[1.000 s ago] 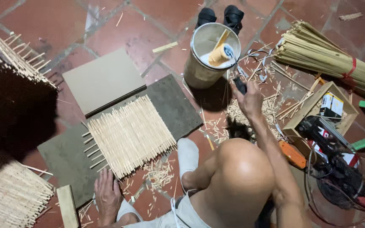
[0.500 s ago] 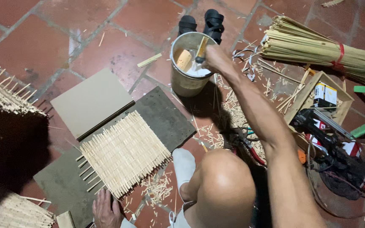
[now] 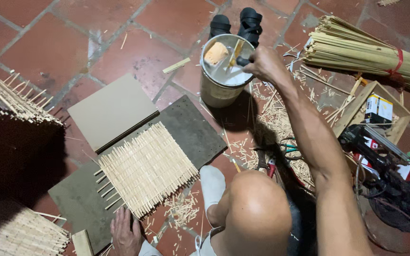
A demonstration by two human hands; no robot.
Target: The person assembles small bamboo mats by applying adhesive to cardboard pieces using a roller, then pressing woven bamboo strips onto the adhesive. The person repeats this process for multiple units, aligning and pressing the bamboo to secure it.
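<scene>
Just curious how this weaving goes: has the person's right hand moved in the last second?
Yes. The right hand has gone from the floor beside the metal bucket up to its rim, now gripping a dark handle there.

I read this as an informal craft workshop set up on a floor (image 3: pixel 134 52) of red terracotta tiles. Evidence: a tied bundle of bamboo strips (image 3: pixel 366 50), a woven stick mat (image 3: pixel 145 168) on dark boards (image 3: pixel 191 130), stacks of finished mats (image 3: pixel 10 102), offcuts (image 3: pixel 276 123) scattered about, a metal bucket (image 3: pixel 221 87), a power tool (image 3: pixel 385 166).
</scene>
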